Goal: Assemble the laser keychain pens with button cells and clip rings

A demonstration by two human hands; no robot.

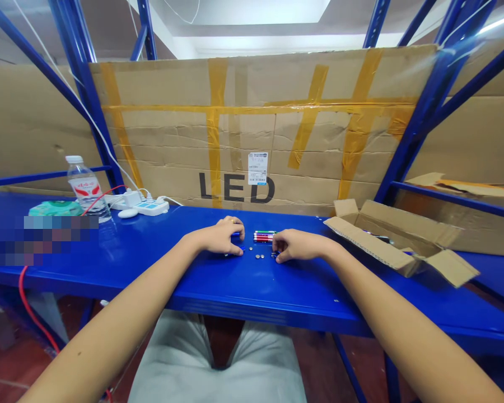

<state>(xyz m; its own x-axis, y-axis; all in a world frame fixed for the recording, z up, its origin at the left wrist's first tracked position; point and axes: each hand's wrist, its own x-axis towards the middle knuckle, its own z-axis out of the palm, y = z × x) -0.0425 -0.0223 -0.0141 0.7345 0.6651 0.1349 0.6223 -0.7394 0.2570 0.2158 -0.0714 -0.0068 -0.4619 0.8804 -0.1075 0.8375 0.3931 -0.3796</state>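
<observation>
My left hand (224,236) rests on the blue tabletop, its thumb and curved fingers apart. A shiny blue tube (236,234) shows beside its fingers, and a small blue piece (242,248) lies at the thumb tip; the palm hides the rest. My right hand (296,245) is closed in a pinch low over the table. A small silver round piece, like a button cell, shows at its fingertips, partly covered. Between the hands lie several loose button cells (257,257). Behind them, slim metallic tubes, red (262,238) and green (264,232), lie side by side, their right ends hidden by my right hand.
An open cardboard box (367,238) stands on the right. On the left are a water bottle (88,190), a green packet (61,208) and a white power strip (151,207) with cables. A large taped carton (168,140) marked LED stands behind, between blue rack posts.
</observation>
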